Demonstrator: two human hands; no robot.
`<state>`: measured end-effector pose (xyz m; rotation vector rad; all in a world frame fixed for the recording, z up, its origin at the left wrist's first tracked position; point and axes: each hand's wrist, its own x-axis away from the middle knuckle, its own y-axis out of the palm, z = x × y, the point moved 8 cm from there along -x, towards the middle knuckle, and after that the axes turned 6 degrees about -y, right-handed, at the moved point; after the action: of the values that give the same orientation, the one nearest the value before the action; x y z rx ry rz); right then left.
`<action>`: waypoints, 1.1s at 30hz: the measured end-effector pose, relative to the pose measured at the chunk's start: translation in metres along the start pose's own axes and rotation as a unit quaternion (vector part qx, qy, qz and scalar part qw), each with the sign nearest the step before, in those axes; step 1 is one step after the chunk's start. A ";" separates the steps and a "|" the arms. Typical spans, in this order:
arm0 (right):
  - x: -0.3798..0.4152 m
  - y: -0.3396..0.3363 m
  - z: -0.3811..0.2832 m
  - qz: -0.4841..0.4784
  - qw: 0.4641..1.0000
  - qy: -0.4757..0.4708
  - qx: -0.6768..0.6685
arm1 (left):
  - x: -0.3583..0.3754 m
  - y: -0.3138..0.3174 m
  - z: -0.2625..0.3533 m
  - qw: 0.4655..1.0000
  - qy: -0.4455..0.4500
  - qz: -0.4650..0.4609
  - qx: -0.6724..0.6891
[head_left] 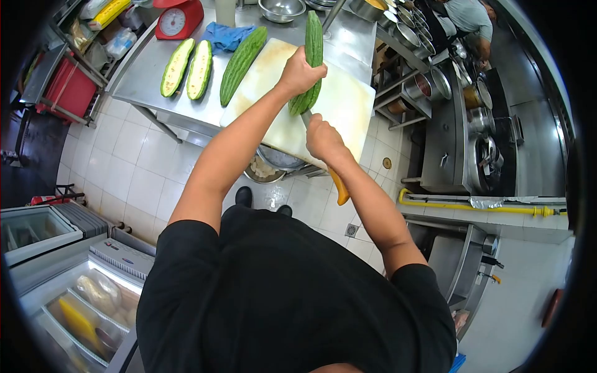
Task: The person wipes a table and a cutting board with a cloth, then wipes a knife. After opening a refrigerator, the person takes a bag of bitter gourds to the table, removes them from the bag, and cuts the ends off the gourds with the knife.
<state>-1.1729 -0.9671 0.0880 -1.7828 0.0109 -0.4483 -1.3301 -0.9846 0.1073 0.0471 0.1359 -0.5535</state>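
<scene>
A long ridged green gourd (314,38) lies lengthwise over the white cutting board (345,99), with my left hand (301,73) wrapped round its middle. My right hand (326,142) is closed round a knife with an orange handle (339,188); part of the blade (306,117) shows at the gourd's near end. How deep the blade sits in the gourd is hidden. Another whole gourd (242,67) rests along the board's left edge. Further left, two gourd halves (177,68) (199,70) lie with their pale cut faces up on the steel table (142,81).
A blue cloth (227,37), a red scale (179,20) and a metal bowl (282,9) stand at the table's back. Below the board is a container (265,171) of pale pieces. Pots (404,37) fill a rack at right, near another person (471,22) by the stoves.
</scene>
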 end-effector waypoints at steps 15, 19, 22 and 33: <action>-0.004 0.042 0.001 0.025 0.999 0.014 -0.020 | -0.037 -0.048 0.024 0.975 -0.035 0.010 0.218; -0.003 0.040 0.007 0.012 0.999 0.032 -0.033 | -0.064 -0.098 0.071 0.976 -0.025 -0.028 0.215; -0.001 0.040 0.009 0.006 0.998 0.034 -0.047 | -0.062 -0.148 0.081 0.987 -0.134 -0.084 0.010; 0.001 0.035 0.011 -0.014 0.996 0.060 -0.069 | -0.074 -0.282 -0.051 0.785 -0.220 0.006 -0.579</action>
<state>-1.1610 -0.9664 0.0536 -1.8905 0.1047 -0.5863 -1.5470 -1.1810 0.0651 -1.2897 -0.0017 -0.3761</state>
